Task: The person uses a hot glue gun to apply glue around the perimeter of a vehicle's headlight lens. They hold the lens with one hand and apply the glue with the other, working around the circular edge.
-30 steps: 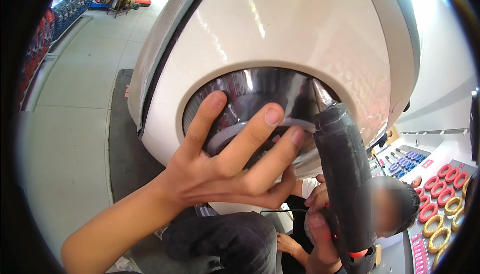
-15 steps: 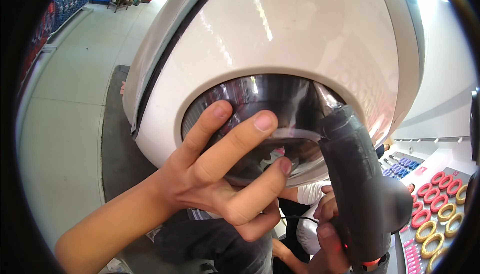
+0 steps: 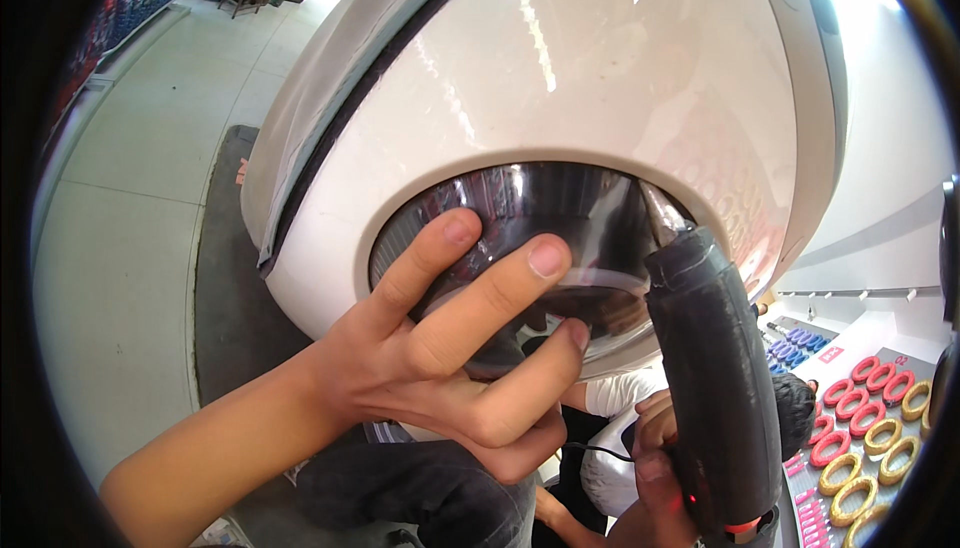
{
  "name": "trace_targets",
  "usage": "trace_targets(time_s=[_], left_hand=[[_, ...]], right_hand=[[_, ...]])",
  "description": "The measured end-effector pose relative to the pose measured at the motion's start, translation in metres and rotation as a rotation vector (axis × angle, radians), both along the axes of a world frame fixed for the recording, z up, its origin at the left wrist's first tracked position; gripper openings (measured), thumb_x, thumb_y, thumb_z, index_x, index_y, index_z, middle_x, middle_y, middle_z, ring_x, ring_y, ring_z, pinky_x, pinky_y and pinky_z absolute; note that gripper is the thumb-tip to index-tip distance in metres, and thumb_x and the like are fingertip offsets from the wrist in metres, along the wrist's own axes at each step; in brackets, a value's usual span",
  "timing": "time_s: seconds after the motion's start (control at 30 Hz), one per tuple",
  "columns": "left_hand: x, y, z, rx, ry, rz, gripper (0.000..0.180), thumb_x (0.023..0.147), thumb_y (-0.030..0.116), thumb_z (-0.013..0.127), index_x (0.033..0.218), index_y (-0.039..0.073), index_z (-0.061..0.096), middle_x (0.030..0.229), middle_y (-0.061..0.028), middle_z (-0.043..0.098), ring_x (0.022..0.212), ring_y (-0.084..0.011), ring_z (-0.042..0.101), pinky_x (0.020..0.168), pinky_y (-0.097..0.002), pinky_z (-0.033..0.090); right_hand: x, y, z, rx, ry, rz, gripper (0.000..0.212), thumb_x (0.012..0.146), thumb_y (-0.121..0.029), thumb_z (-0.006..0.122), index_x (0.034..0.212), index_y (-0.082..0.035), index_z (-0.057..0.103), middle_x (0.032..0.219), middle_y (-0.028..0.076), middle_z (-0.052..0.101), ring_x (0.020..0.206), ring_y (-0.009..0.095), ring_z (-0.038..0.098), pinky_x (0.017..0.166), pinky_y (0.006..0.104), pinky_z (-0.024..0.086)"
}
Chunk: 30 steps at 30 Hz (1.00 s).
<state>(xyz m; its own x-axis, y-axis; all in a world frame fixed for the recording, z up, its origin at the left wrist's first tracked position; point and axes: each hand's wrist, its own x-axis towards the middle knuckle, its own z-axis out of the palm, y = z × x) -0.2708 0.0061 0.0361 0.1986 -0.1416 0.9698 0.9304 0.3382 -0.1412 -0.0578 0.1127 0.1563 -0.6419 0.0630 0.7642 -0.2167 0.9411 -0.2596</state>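
The glossy dark headlight [image 3: 590, 210] sits in a rounded opening of a white car body [image 3: 640, 78]. My left hand [image 3: 470, 338] reaches across from the lower left, its fingers spread over the lens and several fingertips on or close to its surface. At the lower right, my right hand [image 3: 665, 503] is wrapped round a black heat gun [image 3: 715, 378] with a small red light. Its metal nozzle [image 3: 662, 214] points up at the headlight's upper right corner; whether it touches cannot be made out. The tool's body hides part of my right hand.
A person in a white top [image 3: 615, 393] is low behind the tool, dark hair [image 3: 795, 413] showing. A thin black cord [image 3: 600, 451] runs below the headlight. Display boards at right carry red rings [image 3: 852, 405] and gold rings [image 3: 855, 500]. A dark mat [image 3: 235, 298] lies on the floor.
The headlight and my left hand sit slightly further right and lower in the picture. The heat gun has turned; its round side part no longer shows, and a person's hair appears there.
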Motion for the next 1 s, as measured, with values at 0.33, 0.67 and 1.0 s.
trace_targets(time_s=[0.33,0.67,1.0], left_hand=[[0.002,-0.003,0.0,-0.018,-0.011,-0.013,0.029,0.097,0.033,0.067,0.099,0.039,0.038,0.121,-0.0016,0.047,0.119,-0.0424,0.06,0.109,-0.0707,0.045],[0.003,-0.003,0.001,-0.02,-0.012,0.01,0.026,0.099,0.035,0.064,0.1,0.039,0.038,0.121,-0.0016,0.047,0.12,-0.0412,0.059,0.108,-0.0706,0.047],[0.002,-0.002,0.001,-0.029,0.002,0.027,0.024,0.101,0.033,0.061,0.103,0.036,0.038,0.121,-0.0033,0.047,0.123,-0.0382,0.057,0.108,-0.0707,0.047]], right_hand=[[-0.009,-0.004,0.0,0.004,-0.006,-0.003,0.041,0.084,-0.015,0.074,0.115,0.006,0.058,0.087,0.012,0.068,0.08,0.021,0.068,0.092,0.042,0.051],[-0.012,-0.006,-0.001,0.0,-0.017,0.0,0.046,0.085,-0.014,0.074,0.121,0.008,0.057,0.089,0.013,0.069,0.079,0.02,0.069,0.089,0.0395,0.052],[-0.004,-0.007,-0.002,-0.006,-0.006,0.001,0.05,0.085,-0.012,0.075,0.126,0.01,0.055,0.09,0.015,0.071,0.079,0.02,0.071,0.086,0.0369,0.054]])
